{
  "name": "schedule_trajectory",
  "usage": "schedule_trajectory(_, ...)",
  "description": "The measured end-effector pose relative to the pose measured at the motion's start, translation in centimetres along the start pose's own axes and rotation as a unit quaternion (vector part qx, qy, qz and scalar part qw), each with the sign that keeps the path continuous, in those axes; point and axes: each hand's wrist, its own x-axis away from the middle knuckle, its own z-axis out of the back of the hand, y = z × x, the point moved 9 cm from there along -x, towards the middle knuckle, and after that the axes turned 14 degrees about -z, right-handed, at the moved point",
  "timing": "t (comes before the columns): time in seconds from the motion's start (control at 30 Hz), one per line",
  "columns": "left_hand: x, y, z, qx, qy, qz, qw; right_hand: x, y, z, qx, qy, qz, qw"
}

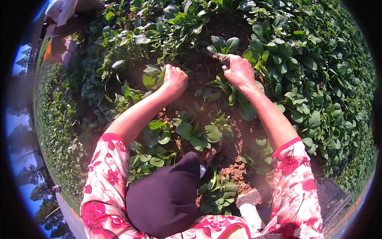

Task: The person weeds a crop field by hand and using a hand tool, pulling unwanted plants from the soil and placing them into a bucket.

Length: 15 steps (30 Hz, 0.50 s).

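My left hand (175, 78) is closed in a fist beside a clump of broad green leaves (152, 75). What lies inside its fingers is hidden. My right hand (239, 72) is wrapped round a dark handle (225, 61), with only its rounded end showing at the thumb. Just beyond that fist stands a leafy green plant (230, 45), its leaves close to the handle. Bare brown soil lies between the two hands, and more low leafy plants (199, 135) grow nearer to me.
Dense leafy greens (314, 87) cover the ground on the right and far side. My dark-clothed knee (165, 195) rises at the lower middle. Another person in pale clothing (63, 24) is at the far left. A dark, flat-sided object (332, 201) sits at the lower right.
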Motion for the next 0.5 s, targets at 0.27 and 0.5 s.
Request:
schedule_trajectory(0.27,-7.6,0.3,7.2,0.061,0.179,-0.063,0.980,-1.5,1.3,-2.8,-0.042,0.021,-0.013,0.999)
schedule_trajectory(0.5,-14.0,-6.1,2.9,0.040,0.126,-0.026,0.991,-2.3,-0.2,-6.0,-0.127,-0.051,0.032,0.990)
